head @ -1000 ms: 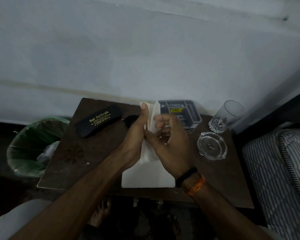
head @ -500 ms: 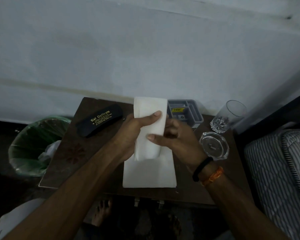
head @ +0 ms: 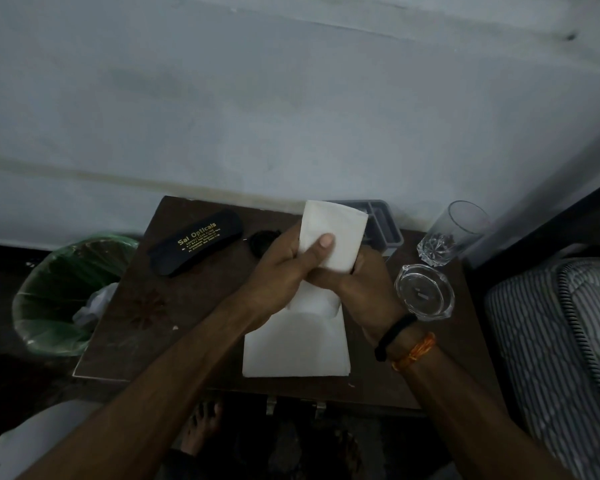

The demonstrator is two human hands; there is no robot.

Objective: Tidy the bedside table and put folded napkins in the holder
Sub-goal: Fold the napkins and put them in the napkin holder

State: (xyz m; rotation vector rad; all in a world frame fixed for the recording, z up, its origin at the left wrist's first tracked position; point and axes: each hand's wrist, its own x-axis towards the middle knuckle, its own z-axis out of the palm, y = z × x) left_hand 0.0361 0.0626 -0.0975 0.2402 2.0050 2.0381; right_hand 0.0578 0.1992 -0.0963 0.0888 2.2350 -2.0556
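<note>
bedside table (head: 125, 327) | on it: glasses case (head: 194, 247), napkin stack (head: 297, 348), grey holder (head: 383, 225), ashtray (head: 425, 296), tumbler (head: 452, 233)

Both hands' grip on folded napkin (head: 333, 237) above table (head: 136, 306).

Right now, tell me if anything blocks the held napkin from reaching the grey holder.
Nothing visible does. The napkin, held by the left hand and right hand, is raised just in front of the holder, hiding part of it. The glass stands off to its right.
</note>
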